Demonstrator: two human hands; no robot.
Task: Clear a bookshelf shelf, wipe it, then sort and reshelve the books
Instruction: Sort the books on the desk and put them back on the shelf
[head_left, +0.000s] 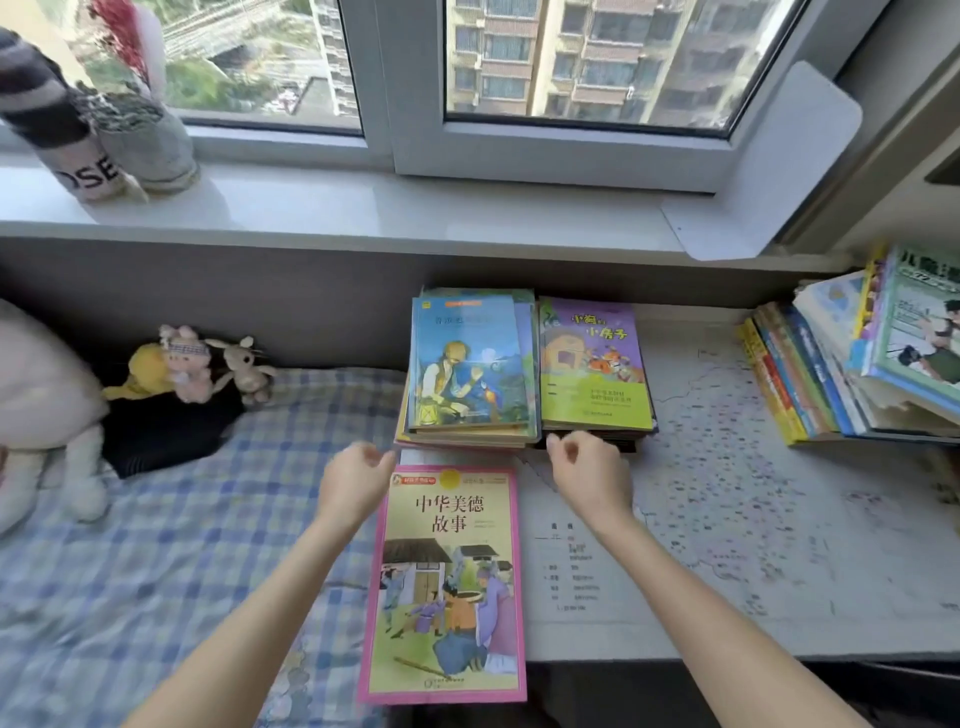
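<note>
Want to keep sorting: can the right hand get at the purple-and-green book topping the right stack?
Probably yes: the right hand hangs empty at the near edge of the purple-and-green book, and nothing lies on it.

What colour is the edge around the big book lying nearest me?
Pink, framing a yellow cover on the nearest book, seen in the head view.

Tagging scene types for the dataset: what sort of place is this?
Probably a child's bedroom in a high-rise flat: a bed with soft toys sits beside a desk stacked with picture books, under a window facing apartment blocks.
</note>
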